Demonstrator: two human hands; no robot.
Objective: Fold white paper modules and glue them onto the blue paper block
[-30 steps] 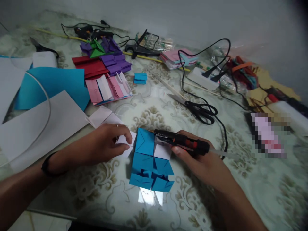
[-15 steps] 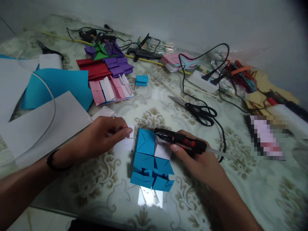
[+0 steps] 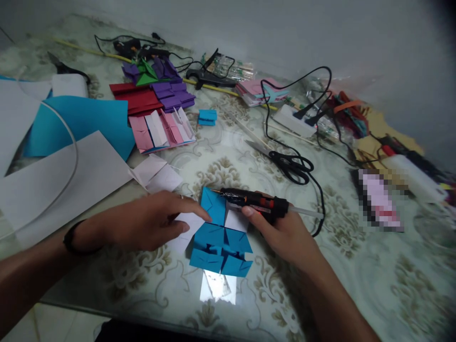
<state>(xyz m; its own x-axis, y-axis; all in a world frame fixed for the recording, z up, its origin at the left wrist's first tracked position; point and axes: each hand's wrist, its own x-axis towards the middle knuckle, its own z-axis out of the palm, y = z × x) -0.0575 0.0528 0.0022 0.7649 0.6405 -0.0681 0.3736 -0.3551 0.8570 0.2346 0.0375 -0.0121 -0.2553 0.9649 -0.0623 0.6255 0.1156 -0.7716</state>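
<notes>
Blue folded paper piece lies on the patterned table between the two hands; all places below are taken from it. Right hand, at its right, is wrapped round a black glue gun, thumb along the near side; the barrel runs across the piece's far end, nozzle at the far-left corner (touching or just above, can't tell); presumably gripped that way so the tip reaches over the panel without fingers hiding it. Left hand, at its left, holds nothing; index finger stretched out to the far panel's near-left part, thumb apart from it; looks like light steadying, thin paper would skid easily, though pressure can't be confirmed. Glue stick sticks out the gun's rear, right of the piece; black cord curves on that side too, probably routed so it doesn't drag over the paper. Scissors lie beyond and right; small blue folded piece farther beyond; white folded paper and pink-and-white folded strips beyond-left, likely parked out of the gun's way.
</notes>
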